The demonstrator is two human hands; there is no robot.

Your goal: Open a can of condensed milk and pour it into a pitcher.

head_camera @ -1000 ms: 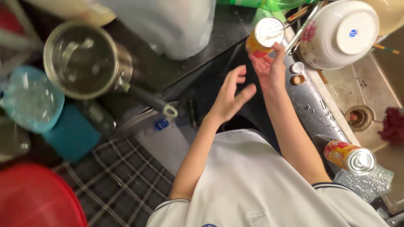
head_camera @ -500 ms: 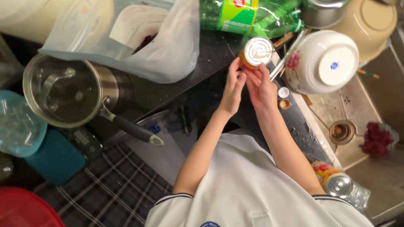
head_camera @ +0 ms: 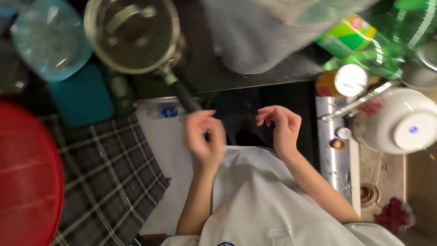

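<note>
Both hands hover empty in front of the chest, wrists bent and fingers loosely curled: the left hand [head_camera: 205,136] sits just below the pot [head_camera: 133,34] handle. The right hand [head_camera: 281,127] hangs apart from the can [head_camera: 342,82], which stands up and to its right beside the white bowl [head_camera: 400,120].

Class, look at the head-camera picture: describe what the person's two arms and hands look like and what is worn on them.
Both arms are bare from the hands up past the elbows. The left hand and right hand wear no gloves; no rings, watch or bands can be made out, though the picture is blurred. Short white sleeves with a thin dark trim line belong to a white shirt.
</note>
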